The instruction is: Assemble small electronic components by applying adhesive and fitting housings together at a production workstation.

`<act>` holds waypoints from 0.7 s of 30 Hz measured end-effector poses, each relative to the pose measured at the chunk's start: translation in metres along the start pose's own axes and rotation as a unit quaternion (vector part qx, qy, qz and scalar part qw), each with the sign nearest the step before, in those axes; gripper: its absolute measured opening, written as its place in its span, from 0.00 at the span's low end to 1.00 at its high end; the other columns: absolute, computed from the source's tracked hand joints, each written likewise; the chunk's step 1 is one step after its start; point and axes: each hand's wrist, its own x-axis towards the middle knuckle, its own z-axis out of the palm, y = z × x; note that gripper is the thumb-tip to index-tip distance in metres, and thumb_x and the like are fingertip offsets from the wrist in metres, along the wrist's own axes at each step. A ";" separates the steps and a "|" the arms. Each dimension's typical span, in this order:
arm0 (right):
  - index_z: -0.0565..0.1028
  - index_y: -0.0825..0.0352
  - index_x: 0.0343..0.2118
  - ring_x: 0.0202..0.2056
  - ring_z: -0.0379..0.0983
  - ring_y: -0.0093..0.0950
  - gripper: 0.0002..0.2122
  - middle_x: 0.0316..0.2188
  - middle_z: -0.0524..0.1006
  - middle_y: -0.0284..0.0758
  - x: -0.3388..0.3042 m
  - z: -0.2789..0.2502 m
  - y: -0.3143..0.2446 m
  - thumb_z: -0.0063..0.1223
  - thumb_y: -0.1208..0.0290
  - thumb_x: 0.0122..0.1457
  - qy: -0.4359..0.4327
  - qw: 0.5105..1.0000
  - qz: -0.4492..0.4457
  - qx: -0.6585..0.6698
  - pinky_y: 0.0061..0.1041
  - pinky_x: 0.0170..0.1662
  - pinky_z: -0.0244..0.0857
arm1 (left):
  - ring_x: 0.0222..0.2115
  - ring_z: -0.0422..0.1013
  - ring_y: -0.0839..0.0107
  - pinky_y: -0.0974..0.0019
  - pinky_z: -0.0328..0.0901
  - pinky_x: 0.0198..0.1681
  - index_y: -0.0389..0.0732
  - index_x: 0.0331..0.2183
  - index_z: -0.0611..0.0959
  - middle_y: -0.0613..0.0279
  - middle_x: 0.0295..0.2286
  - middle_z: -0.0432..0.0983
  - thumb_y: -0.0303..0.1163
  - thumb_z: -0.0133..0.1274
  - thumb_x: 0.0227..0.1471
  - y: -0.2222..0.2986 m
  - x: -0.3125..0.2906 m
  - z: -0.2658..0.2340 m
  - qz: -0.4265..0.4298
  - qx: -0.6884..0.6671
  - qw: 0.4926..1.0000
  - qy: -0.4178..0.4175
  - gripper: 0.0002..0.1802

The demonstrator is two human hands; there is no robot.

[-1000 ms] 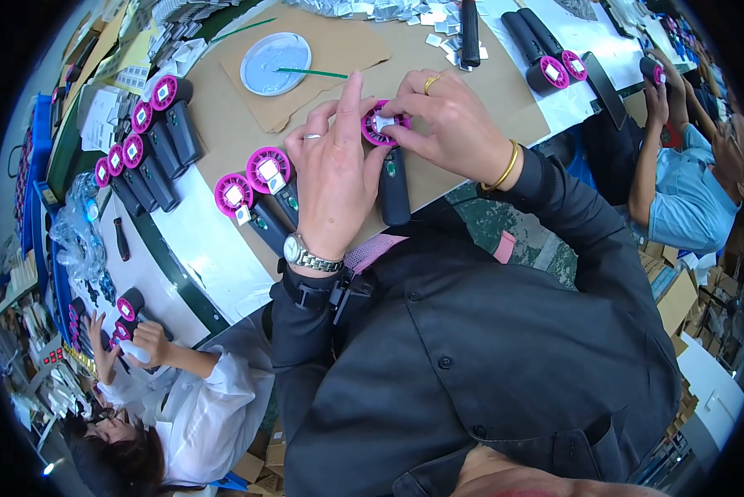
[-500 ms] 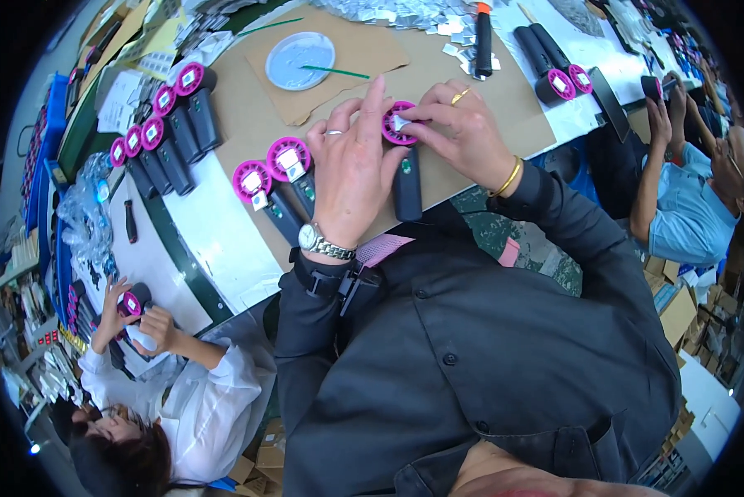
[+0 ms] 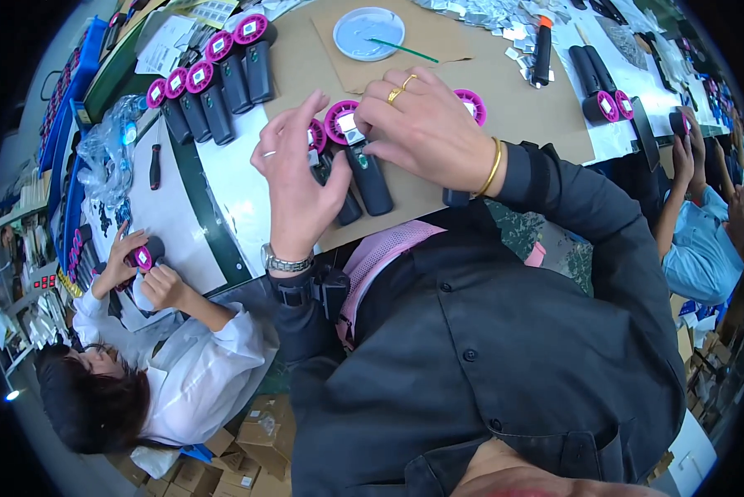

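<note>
Three dark handheld devices with round pink grilles lie before me. At the middle device [image 3: 372, 184], my right hand [image 3: 426, 128] bends over the grille's edge, thumb and fingertips closed at a small white square piece [image 3: 353, 138]. A larger white square sits on that pink grille. My left hand [image 3: 297, 170] is open, fingers apart, over the left device [image 3: 349, 209] and partly hiding it. The right device's pink grille [image 3: 471, 103] shows beyond my right hand, which covers most of its handle.
A round white dish [image 3: 368, 35] with a green stick [image 3: 402, 50] stands on cardboard [image 3: 438, 74]. Several similar devices [image 3: 210, 109] lie left, two more [image 3: 601, 95] right. An orange-and-black tool [image 3: 543, 51] lies near loose white squares. Co-workers sit at both sides.
My hands have moved from the right device to the middle one, my right fingers leaving its grille. My left hand has spread at the left device. The whole view has shifted.
</note>
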 end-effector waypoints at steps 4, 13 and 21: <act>0.78 0.59 0.42 0.48 0.74 0.34 0.14 0.41 0.76 0.31 0.007 0.007 0.001 0.71 0.69 0.54 -0.020 0.999 -0.010 -0.027 0.37 0.53 0.63 | 0.62 0.66 0.58 0.50 0.47 0.68 0.45 0.68 0.75 0.61 0.54 0.83 0.29 0.67 0.48 -0.006 0.000 0.003 0.008 0.011 1.000 -0.017 0.44; 0.84 0.61 0.40 0.49 0.74 0.34 0.10 0.41 0.76 0.32 0.018 0.014 0.010 0.68 0.69 0.55 -0.023 0.993 -0.057 -0.097 0.38 0.56 0.65 | 0.61 0.66 0.58 0.47 0.45 0.66 0.45 0.68 0.73 0.67 0.52 0.85 0.31 0.70 0.51 -0.014 0.006 0.005 0.021 0.024 0.999 -0.018 0.44; 0.86 0.61 0.39 0.49 0.75 0.33 0.10 0.41 0.78 0.31 0.025 0.021 0.014 0.69 0.68 0.55 -0.062 0.990 -0.049 -0.121 0.37 0.55 0.66 | 0.60 0.67 0.58 0.47 0.46 0.65 0.45 0.69 0.72 0.69 0.51 0.86 0.32 0.71 0.53 -0.016 0.007 0.004 0.022 0.034 0.999 -0.022 0.45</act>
